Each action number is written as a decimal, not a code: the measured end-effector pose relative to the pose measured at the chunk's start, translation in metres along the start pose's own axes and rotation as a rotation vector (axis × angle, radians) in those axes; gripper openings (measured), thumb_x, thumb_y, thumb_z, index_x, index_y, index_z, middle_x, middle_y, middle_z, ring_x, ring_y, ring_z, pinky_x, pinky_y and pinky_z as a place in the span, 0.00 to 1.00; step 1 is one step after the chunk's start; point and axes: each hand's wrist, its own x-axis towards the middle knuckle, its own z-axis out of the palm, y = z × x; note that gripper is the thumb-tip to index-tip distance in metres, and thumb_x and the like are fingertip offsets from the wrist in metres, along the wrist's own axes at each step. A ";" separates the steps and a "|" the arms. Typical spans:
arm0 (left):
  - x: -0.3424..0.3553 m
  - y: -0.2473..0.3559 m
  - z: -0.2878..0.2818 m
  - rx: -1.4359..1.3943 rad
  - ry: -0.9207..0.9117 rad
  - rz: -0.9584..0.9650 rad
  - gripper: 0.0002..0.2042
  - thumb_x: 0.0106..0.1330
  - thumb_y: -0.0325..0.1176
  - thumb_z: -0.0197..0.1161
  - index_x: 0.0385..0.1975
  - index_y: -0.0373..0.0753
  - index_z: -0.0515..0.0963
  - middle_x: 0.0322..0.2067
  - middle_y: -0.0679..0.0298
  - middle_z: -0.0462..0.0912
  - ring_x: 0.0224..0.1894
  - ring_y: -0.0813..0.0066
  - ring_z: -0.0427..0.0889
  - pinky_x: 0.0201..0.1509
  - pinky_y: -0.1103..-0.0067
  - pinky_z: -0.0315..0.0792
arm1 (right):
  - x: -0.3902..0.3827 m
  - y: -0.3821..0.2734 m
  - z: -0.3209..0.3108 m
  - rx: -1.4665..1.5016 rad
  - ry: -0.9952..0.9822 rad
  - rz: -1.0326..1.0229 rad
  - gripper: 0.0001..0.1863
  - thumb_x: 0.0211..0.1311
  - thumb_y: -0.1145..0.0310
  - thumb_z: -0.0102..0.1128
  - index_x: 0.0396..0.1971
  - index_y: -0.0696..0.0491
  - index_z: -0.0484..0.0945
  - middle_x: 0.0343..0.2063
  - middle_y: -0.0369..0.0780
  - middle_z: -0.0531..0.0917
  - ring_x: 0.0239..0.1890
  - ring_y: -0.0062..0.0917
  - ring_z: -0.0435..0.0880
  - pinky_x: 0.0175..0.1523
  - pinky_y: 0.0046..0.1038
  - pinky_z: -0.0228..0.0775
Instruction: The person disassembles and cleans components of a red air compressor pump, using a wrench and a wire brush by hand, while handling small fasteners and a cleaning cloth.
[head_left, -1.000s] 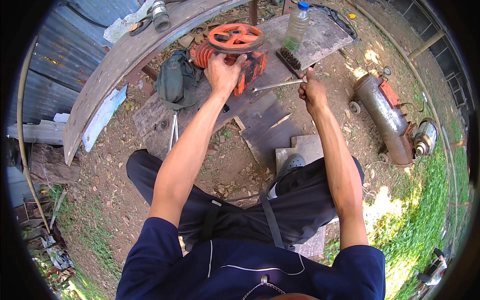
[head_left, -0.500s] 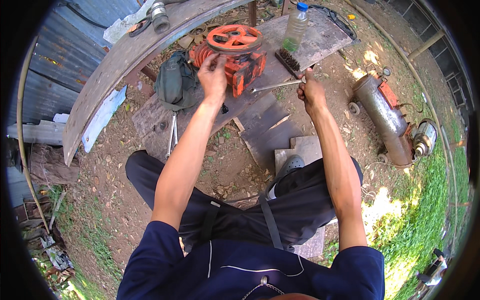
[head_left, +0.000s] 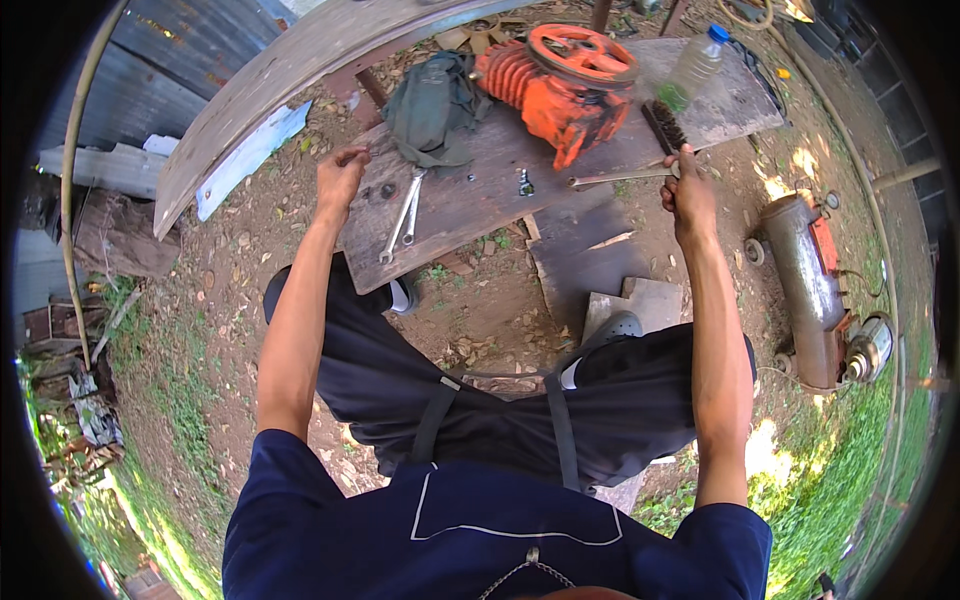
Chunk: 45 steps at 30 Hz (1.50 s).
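My right hand [head_left: 690,197] is closed around one end of a long metal wrench [head_left: 622,177], whose other end points left over the low wooden bench. Beyond it sits an orange compressor pump [head_left: 560,100] with a spoked pulley wheel on top. A dark bristle brush [head_left: 665,128] lies just past the right hand. My left hand [head_left: 341,182] hovers by the bench's left end, thumb and fingers drawn together; whether something small is between them cannot be made out. Nearby on the bench rest two wrenches [head_left: 405,217] and a dark green cloth bag [head_left: 432,105].
A plastic bottle [head_left: 697,66] with green liquid stands at the bench's [head_left: 470,215] far right. Small metal parts [head_left: 525,183] lie near its front edge. A rusty air tank [head_left: 803,285] with wheels is on the ground at right. A curved wooden tabletop [head_left: 250,100] spans the far left.
My left hand has moved away from the orange pump, leftward past the cloth bag. My right hand keeps hold of the wrench. The whole view has shifted.
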 end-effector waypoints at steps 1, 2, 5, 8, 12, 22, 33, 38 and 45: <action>0.000 -0.010 -0.007 0.053 0.002 -0.011 0.12 0.56 0.31 0.65 0.39 0.35 0.83 0.33 0.62 0.84 0.34 0.76 0.80 0.38 0.81 0.71 | 0.000 0.001 0.000 -0.007 -0.006 -0.002 0.21 0.71 0.46 0.47 0.31 0.51 0.72 0.12 0.27 0.59 0.14 0.15 0.59 0.20 0.19 0.47; 0.000 -0.020 -0.013 0.105 -0.005 0.035 0.12 0.57 0.31 0.65 0.39 0.35 0.84 0.34 0.59 0.86 0.36 0.74 0.83 0.41 0.80 0.73 | 0.001 0.002 0.000 -0.014 -0.012 -0.004 0.22 0.71 0.46 0.47 0.31 0.51 0.72 0.12 0.27 0.59 0.14 0.14 0.59 0.20 0.19 0.47; -0.003 -0.041 -0.021 0.281 -0.024 0.068 0.12 0.58 0.30 0.65 0.40 0.32 0.83 0.36 0.59 0.87 0.36 0.76 0.83 0.41 0.80 0.74 | 0.000 0.004 0.005 -0.031 -0.009 -0.009 0.22 0.71 0.47 0.47 0.31 0.52 0.72 0.12 0.27 0.59 0.13 0.14 0.59 0.19 0.19 0.47; -0.005 -0.049 -0.019 0.287 -0.054 0.110 0.13 0.58 0.34 0.67 0.41 0.36 0.84 0.36 0.56 0.87 0.39 0.70 0.85 0.44 0.76 0.76 | 0.001 0.006 0.008 -0.017 -0.012 -0.007 0.22 0.71 0.48 0.47 0.30 0.53 0.73 0.11 0.28 0.60 0.12 0.15 0.60 0.18 0.20 0.47; 0.002 -0.070 -0.024 0.354 -0.064 0.097 0.15 0.58 0.38 0.67 0.42 0.38 0.84 0.37 0.56 0.87 0.40 0.65 0.86 0.45 0.74 0.76 | 0.002 0.008 0.016 -0.033 -0.016 -0.003 0.23 0.71 0.47 0.47 0.30 0.54 0.73 0.11 0.28 0.60 0.12 0.15 0.60 0.18 0.20 0.47; 0.003 -0.046 -0.025 0.143 0.101 -0.035 0.19 0.67 0.47 0.59 0.39 0.35 0.84 0.26 0.63 0.82 0.30 0.77 0.75 0.38 0.76 0.69 | 0.003 0.000 0.005 -0.063 -0.076 -0.008 0.23 0.72 0.48 0.47 0.32 0.54 0.73 0.11 0.28 0.62 0.13 0.15 0.61 0.19 0.20 0.48; -0.037 0.163 0.120 -0.421 -0.341 0.052 0.31 0.66 0.46 0.61 0.61 0.28 0.66 0.53 0.49 0.76 0.53 0.61 0.77 0.58 0.71 0.71 | -0.013 -0.026 -0.051 -0.103 0.034 -0.107 0.20 0.70 0.51 0.53 0.31 0.54 0.75 0.12 0.30 0.67 0.15 0.16 0.66 0.22 0.21 0.54; -0.028 0.224 0.177 -0.765 -0.479 -0.162 0.22 0.72 0.41 0.53 0.57 0.30 0.66 0.57 0.49 0.70 0.56 0.58 0.75 0.61 0.64 0.70 | -0.019 -0.027 -0.061 -0.113 0.059 -0.151 0.19 0.69 0.52 0.54 0.32 0.56 0.76 0.12 0.31 0.70 0.15 0.16 0.69 0.21 0.20 0.55; -0.005 0.253 0.203 -0.715 -0.486 -0.352 0.11 0.72 0.21 0.40 0.47 0.29 0.70 0.48 0.46 0.75 0.46 0.54 0.82 0.51 0.58 0.83 | -0.024 -0.030 -0.079 -0.154 0.118 -0.198 0.21 0.69 0.53 0.54 0.31 0.59 0.77 0.12 0.33 0.71 0.14 0.16 0.68 0.21 0.20 0.59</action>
